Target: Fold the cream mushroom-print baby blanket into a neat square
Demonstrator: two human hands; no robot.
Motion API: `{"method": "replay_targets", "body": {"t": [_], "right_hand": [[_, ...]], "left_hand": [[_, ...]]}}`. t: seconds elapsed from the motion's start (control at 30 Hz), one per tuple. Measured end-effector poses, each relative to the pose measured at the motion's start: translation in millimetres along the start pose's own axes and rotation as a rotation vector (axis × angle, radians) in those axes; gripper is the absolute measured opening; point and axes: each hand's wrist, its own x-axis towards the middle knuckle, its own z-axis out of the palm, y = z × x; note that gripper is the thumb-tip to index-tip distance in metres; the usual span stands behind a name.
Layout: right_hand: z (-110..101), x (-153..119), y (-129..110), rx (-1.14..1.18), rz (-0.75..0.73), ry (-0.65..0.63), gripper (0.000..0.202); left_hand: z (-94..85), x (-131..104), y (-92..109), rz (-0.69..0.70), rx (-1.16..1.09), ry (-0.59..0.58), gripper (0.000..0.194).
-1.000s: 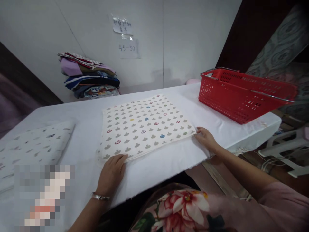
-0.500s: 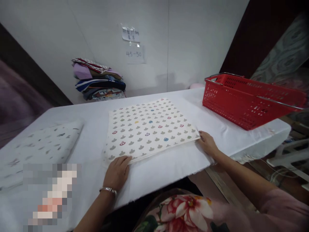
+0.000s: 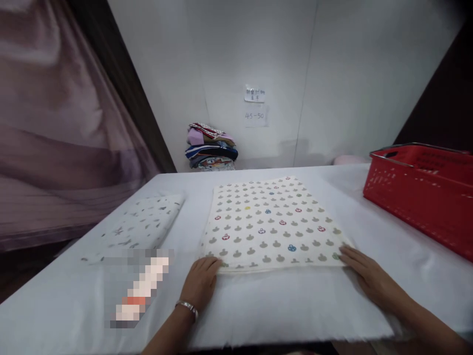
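Observation:
A cream cloth (image 3: 266, 222) printed with grey and coloured mushroom shapes lies flat and folded on the white-covered table (image 3: 295, 305). My left hand (image 3: 202, 281), with a silver bracelet at the wrist, rests on the cloth's near left corner, its fingers laid over the edge. At the near right corner, my right hand (image 3: 364, 268) has its fingers stretched out over the cloth's edge. Both palms face down. To the left lies another folded white cloth (image 3: 142, 222) with small dark prints.
A red plastic basket (image 3: 424, 192) with metal handles stands at the right. Folded clothes (image 3: 211, 150) are stacked behind the table by the wall, below two paper signs (image 3: 254, 116). A pink curtain (image 3: 66, 138) hangs at the left. A pixelated patch covers part of the table.
The view has turned left and up, so everything sits further right and lower. My right hand now lies flatter, fingers stretched over the cloth's corner; my left hand stays at its corner.

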Motion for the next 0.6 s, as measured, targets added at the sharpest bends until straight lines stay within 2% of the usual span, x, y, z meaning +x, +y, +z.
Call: {"method": "replay_targets", "body": {"t": [0.13,0.33,0.5,0.6], "right_hand": [[2.7,-1.9,15.5,-0.016,-0.038,-0.095,0.073],[8.5,3.2,34.3,-0.054,0.001,-0.234,0.066],[26.4,11.7,40.5,-0.007,-0.005,-0.187,0.069],[30.9,15.6,38.8,0.122,0.083,-0.109,0.066]], "left_hand": [[0.7,-0.2,-6.5,-0.007,0.007,0.039,0.038],[0.3,1.9,-8.5,-0.076,-0.046,0.025,0.035],[-2.5,5.0,-5.6,-0.15,-0.092,-0.03,0.035],[-4.2,6.7,-6.1,-0.177,-0.115,-0.05,0.034]]}}
